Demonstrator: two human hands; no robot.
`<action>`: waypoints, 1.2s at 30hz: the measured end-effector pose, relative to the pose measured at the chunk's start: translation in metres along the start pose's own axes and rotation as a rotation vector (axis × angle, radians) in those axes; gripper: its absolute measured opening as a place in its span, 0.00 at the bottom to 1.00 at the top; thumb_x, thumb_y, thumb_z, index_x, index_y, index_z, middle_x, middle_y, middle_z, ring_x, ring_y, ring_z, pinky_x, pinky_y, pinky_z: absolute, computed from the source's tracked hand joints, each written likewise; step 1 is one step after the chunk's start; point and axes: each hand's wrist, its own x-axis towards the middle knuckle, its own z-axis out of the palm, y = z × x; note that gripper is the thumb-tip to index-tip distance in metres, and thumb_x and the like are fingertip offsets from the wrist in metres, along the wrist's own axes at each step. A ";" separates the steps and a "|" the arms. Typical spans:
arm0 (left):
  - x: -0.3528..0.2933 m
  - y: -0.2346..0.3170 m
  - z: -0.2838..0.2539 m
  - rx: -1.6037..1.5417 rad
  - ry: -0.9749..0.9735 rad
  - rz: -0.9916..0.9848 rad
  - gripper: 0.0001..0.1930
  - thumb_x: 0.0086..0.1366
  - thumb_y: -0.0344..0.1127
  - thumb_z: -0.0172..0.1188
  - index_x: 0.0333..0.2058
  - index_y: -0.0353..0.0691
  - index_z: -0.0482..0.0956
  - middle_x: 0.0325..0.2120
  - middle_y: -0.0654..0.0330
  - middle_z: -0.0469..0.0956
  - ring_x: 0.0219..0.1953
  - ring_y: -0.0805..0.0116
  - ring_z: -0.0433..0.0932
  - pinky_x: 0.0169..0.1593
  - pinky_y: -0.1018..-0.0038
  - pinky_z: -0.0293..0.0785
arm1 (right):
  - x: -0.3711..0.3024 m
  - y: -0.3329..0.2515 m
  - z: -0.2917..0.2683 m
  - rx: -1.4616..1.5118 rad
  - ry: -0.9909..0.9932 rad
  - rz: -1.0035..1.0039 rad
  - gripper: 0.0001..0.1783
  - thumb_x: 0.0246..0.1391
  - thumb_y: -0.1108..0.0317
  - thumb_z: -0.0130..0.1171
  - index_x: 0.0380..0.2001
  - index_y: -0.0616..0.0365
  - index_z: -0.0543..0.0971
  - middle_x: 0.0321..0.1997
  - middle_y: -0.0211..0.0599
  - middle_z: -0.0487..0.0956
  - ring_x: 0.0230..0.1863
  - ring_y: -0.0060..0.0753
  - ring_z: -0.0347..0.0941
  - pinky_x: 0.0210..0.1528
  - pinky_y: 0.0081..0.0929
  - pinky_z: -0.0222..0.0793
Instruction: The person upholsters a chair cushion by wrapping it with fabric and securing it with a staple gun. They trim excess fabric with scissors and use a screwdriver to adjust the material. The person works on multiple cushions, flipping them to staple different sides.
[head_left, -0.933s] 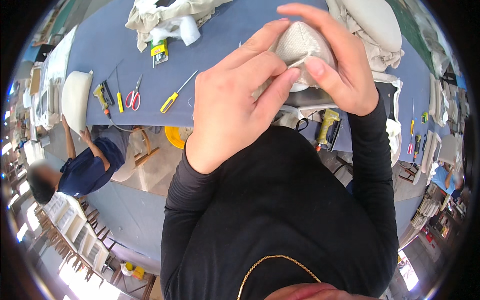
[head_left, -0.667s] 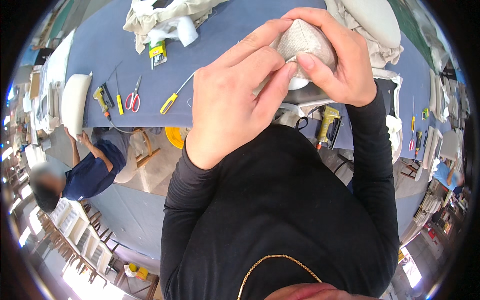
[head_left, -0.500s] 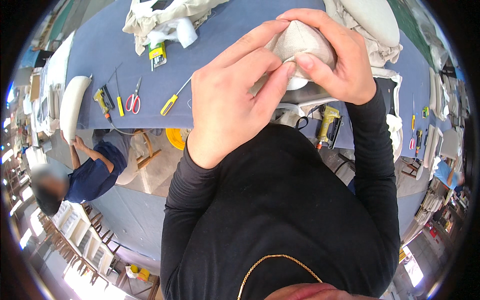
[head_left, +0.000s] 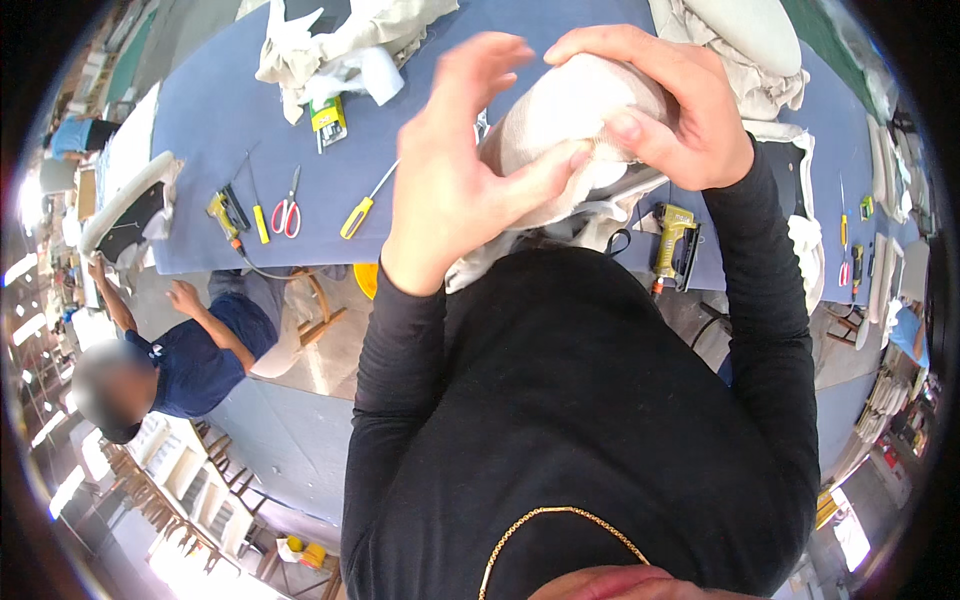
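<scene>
A beige fabric-covered padded piece is held up over the table's near side, its end rounded. My right hand grips that end, fingers over the top and thumb pressing the cloth at the front. Beside it, my left hand has its fingers lifted and spread, slightly blurred. Only the left thumb touches the fabric, close to the right thumb. White padding peeks out below the thumbs, and loose cloth hangs toward my chest. Near my right forearm lies a yellow staple gun.
Left on the blue table are a yellow-handled screwdriver, red-handled scissors, a thin yellow-handled tool and another staple gun. Farther back lie beige fabric and a cushion. A co-worker handles a padded piece at far left.
My left fingers have lifted off the fabric and spread, while the thumb stays on it. The right hand keeps its grip. At far left, the co-worker's piece has turned, showing its dark underside.
</scene>
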 end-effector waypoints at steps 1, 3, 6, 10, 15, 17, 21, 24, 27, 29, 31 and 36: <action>0.001 -0.016 -0.001 0.129 -0.162 0.146 0.40 0.61 0.48 0.76 0.68 0.41 0.72 0.58 0.47 0.84 0.54 0.44 0.87 0.57 0.56 0.84 | 0.000 -0.001 -0.002 0.031 0.007 -0.022 0.28 0.71 0.55 0.54 0.62 0.65 0.81 0.56 0.51 0.87 0.57 0.50 0.87 0.62 0.38 0.80; 0.002 -0.008 0.011 0.102 -0.163 0.110 0.39 0.63 0.50 0.74 0.69 0.41 0.72 0.57 0.45 0.84 0.54 0.42 0.87 0.56 0.57 0.84 | -0.010 0.005 -0.005 0.161 0.125 0.006 0.27 0.73 0.56 0.50 0.62 0.66 0.80 0.57 0.52 0.86 0.57 0.51 0.86 0.63 0.40 0.80; -0.001 -0.002 0.007 0.119 -0.179 0.006 0.39 0.65 0.46 0.72 0.72 0.41 0.70 0.55 0.44 0.85 0.55 0.41 0.87 0.57 0.59 0.84 | -0.043 0.019 0.014 0.440 0.600 0.092 0.20 0.75 0.64 0.53 0.62 0.63 0.79 0.61 0.48 0.83 0.59 0.45 0.84 0.63 0.40 0.80; -0.013 -0.016 -0.010 0.132 -0.025 -0.048 0.35 0.70 0.37 0.66 0.73 0.38 0.68 0.56 0.43 0.86 0.56 0.50 0.88 0.60 0.61 0.82 | -0.160 0.060 0.091 0.093 1.067 0.635 0.19 0.77 0.73 0.53 0.66 0.66 0.75 0.65 0.48 0.80 0.67 0.39 0.78 0.72 0.37 0.73; -0.026 -0.062 -0.040 0.097 0.123 -0.178 0.32 0.76 0.35 0.61 0.75 0.35 0.65 0.53 0.47 0.87 0.51 0.64 0.86 0.55 0.67 0.80 | -0.423 0.079 0.268 -0.642 0.412 1.397 0.46 0.49 0.68 0.71 0.73 0.59 0.69 0.68 0.60 0.76 0.71 0.66 0.70 0.74 0.54 0.64; -0.034 -0.066 -0.049 0.117 0.146 -0.224 0.31 0.77 0.35 0.60 0.75 0.35 0.64 0.49 0.50 0.87 0.47 0.67 0.85 0.51 0.69 0.79 | -0.421 0.052 0.279 -0.639 0.456 1.404 0.45 0.48 0.71 0.69 0.71 0.56 0.68 0.65 0.59 0.75 0.68 0.65 0.71 0.70 0.57 0.66; -0.020 -0.060 -0.042 0.117 0.147 -0.234 0.31 0.77 0.37 0.62 0.73 0.35 0.66 0.49 0.49 0.87 0.48 0.66 0.85 0.53 0.69 0.80 | -0.414 0.046 0.257 -0.507 0.353 1.710 0.48 0.48 0.71 0.70 0.74 0.55 0.64 0.64 0.62 0.78 0.65 0.66 0.75 0.66 0.56 0.71; -0.001 -0.054 -0.031 0.079 0.111 -0.247 0.31 0.76 0.37 0.64 0.73 0.34 0.67 0.50 0.47 0.87 0.50 0.65 0.87 0.54 0.67 0.81 | -0.421 0.055 0.244 -0.339 0.285 1.825 0.46 0.51 0.66 0.71 0.73 0.57 0.64 0.61 0.62 0.81 0.61 0.67 0.80 0.61 0.57 0.75; 0.021 -0.047 -0.008 0.064 0.051 -0.230 0.32 0.74 0.38 0.66 0.72 0.34 0.68 0.50 0.45 0.88 0.49 0.61 0.89 0.53 0.66 0.82 | -0.451 0.068 0.242 -0.522 0.514 1.493 0.37 0.60 0.57 0.68 0.69 0.59 0.71 0.40 0.52 0.87 0.41 0.58 0.86 0.46 0.51 0.80; 0.024 -0.041 -0.004 0.089 0.046 -0.213 0.33 0.72 0.39 0.68 0.71 0.34 0.69 0.49 0.44 0.89 0.46 0.57 0.91 0.52 0.65 0.83 | -0.397 0.056 0.203 0.498 0.868 1.539 0.33 0.66 0.53 0.64 0.68 0.61 0.73 0.32 0.41 0.82 0.32 0.45 0.82 0.39 0.41 0.77; 0.029 -0.020 -0.006 0.180 -0.001 -0.228 0.34 0.70 0.39 0.69 0.70 0.34 0.70 0.47 0.44 0.89 0.41 0.54 0.91 0.49 0.65 0.84 | -0.278 0.002 0.142 1.030 1.059 1.445 0.30 0.73 0.51 0.57 0.67 0.63 0.75 0.26 0.31 0.75 0.25 0.32 0.76 0.33 0.31 0.73; 0.038 -0.006 0.006 0.185 -0.071 -0.061 0.34 0.67 0.41 0.71 0.68 0.34 0.72 0.40 0.45 0.90 0.30 0.54 0.90 0.41 0.65 0.84 | -0.100 -0.108 0.106 1.054 1.057 0.837 0.32 0.79 0.50 0.50 0.65 0.72 0.75 0.22 0.32 0.72 0.22 0.29 0.73 0.30 0.27 0.71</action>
